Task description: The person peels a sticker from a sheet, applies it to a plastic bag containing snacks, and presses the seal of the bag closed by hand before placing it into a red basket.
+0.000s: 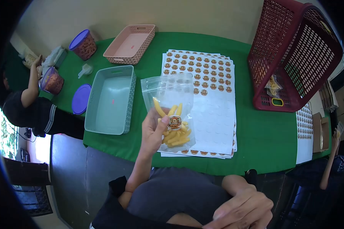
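Observation:
My left hand (153, 131) grips a clear zip bag (168, 91) with several yellow stick-shaped snacks (176, 139) in its lower part. My thumb lies on the front of the bag, beside a round printed sticker (174, 123). The bag is upright over sheets of round stickers (214, 118); the top sheet has rows of stickers at the back and bare backing nearer me. My right hand (244, 208) is low at the front right, over my lap and away from the table. Its fingers are curled together, and whatever may be between them is hidden.
A blue-green tray (110, 103), a pink basket (130, 53), purple-lidded tubs (84, 45) and a purple lid (81, 99) are to the left. A maroon crate (271, 103) on the right holds a snack bag (273, 87). People work at both sides.

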`<state>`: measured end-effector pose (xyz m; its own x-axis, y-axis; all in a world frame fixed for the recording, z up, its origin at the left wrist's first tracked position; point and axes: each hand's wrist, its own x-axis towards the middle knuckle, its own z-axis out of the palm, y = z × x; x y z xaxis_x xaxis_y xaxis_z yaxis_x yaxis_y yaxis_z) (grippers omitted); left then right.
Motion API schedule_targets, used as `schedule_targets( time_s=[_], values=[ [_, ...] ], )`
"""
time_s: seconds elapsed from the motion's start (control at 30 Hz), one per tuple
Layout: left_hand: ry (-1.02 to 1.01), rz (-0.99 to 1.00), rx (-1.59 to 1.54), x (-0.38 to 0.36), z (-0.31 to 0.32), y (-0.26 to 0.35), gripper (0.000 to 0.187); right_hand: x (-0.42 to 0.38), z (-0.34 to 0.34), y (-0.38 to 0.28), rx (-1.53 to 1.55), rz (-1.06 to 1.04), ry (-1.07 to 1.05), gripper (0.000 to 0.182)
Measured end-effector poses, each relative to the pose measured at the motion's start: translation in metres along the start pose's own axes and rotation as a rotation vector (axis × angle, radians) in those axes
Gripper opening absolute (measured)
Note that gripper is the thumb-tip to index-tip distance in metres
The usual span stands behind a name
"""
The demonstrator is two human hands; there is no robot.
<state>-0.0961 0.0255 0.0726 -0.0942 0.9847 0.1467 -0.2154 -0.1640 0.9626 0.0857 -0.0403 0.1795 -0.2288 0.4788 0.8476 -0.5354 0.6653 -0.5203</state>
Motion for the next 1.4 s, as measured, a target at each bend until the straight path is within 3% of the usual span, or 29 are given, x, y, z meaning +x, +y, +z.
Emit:
schedule_targets(
  time_s=[0.1,0.13,0.17,0.3,0.37,0.43,0.5,0.53,0.57,0.63,0.67,0.73,0.87,0.9,0.97,1.03,1.1,1.2,1.27,1.3,1.37,1.4],
  values=[
    [0.002,-0.027,0.000,-0.003,0.004,-0.006,0.024,0.011,-0.025,0.003,-0.240,0.165,-0.286,0.014],
    [0.016,-0.024,0.003,-0.002,0.002,-0.006,0.024,0.002,-0.029,0.009,-0.082,0.287,-0.175,0.011],
    [0.034,-0.020,0.001,0.000,0.002,-0.005,0.023,-0.008,-0.035,0.016,0.078,0.412,-0.070,0.019],
    [-0.025,-0.023,-0.016,-0.001,-0.001,0.001,0.023,-0.013,-0.044,0.016,0.033,0.686,-0.164,0.016],
    [-0.032,-0.036,-0.019,-0.003,0.002,0.005,0.023,-0.015,-0.049,0.024,0.012,0.718,-0.238,0.017],
    [-0.039,-0.028,-0.028,-0.002,0.007,0.010,0.023,-0.015,-0.045,0.049,-0.360,0.674,0.159,0.034],
    [-0.110,-0.046,0.048,-0.008,0.012,0.012,0.022,-0.019,-0.041,0.078,-0.447,0.745,0.292,0.060],
    [-0.130,0.011,0.084,-0.010,0.016,0.008,0.021,-0.023,-0.042,0.089,-0.405,0.852,0.189,0.075],
    [-0.126,0.022,0.085,-0.013,0.019,0.008,0.021,-0.022,-0.039,0.091,-0.364,0.853,0.113,0.060],
    [-0.181,-0.058,-0.030,-0.017,0.023,0.008,0.020,-0.030,-0.033,0.105,-0.130,0.903,0.247,0.040],
    [-0.195,-0.098,0.052,-0.016,0.019,0.006,0.020,-0.033,-0.033,0.107,-0.131,0.896,0.242,0.040],
    [-0.195,-0.124,0.033,-0.015,0.016,0.003,0.020,-0.035,-0.035,0.110,-0.098,0.825,0.247,0.023],
    [-0.175,-0.187,0.086,-0.017,0.018,0.007,0.023,-0.044,-0.043,0.109,0.027,0.898,0.227,0.021],
    [-0.187,-0.155,0.083,-0.017,0.014,0.001,0.023,-0.053,-0.046,0.112,-0.029,0.877,0.204,0.023],
    [-0.154,0.296,0.623,-0.013,0.002,-0.020,0.025,-0.061,-0.045,0.104,-0.055,0.959,0.187,0.020],
    [-0.039,0.157,0.170,-0.013,0.005,-0.016,0.026,-0.071,-0.038,0.098,-0.093,1.033,0.125,0.026],
    [-0.150,-0.177,0.054,-0.016,-0.006,-0.009,0.026,-0.080,-0.028,0.097,-0.114,1.048,0.049,0.028],
    [-0.191,-0.302,0.006,-0.020,-0.006,-0.008,0.023,-0.082,-0.014,0.106,-0.164,0.902,0.196,0.027],
    [-0.208,-0.303,-0.033,-0.026,-0.006,-0.015,0.022,-0.078,-0.008,0.112,-0.082,0.789,0.418,0.021],
    [-0.223,-0.299,-0.063,-0.028,-0.006,-0.017,0.020,-0.079,-0.005,0.114,-0.087,0.784,0.425,0.021],
    [-0.222,-0.283,-0.063,-0.029,-0.010,-0.015,0.018,-0.081,0.004,0.116,-0.247,0.881,0.471,0.012],
    [-0.232,-0.268,0.033,-0.028,-0.013,-0.010,0.017,-0.080,0.014,0.118,-0.350,0.780,0.527,0.009]
  ],
)
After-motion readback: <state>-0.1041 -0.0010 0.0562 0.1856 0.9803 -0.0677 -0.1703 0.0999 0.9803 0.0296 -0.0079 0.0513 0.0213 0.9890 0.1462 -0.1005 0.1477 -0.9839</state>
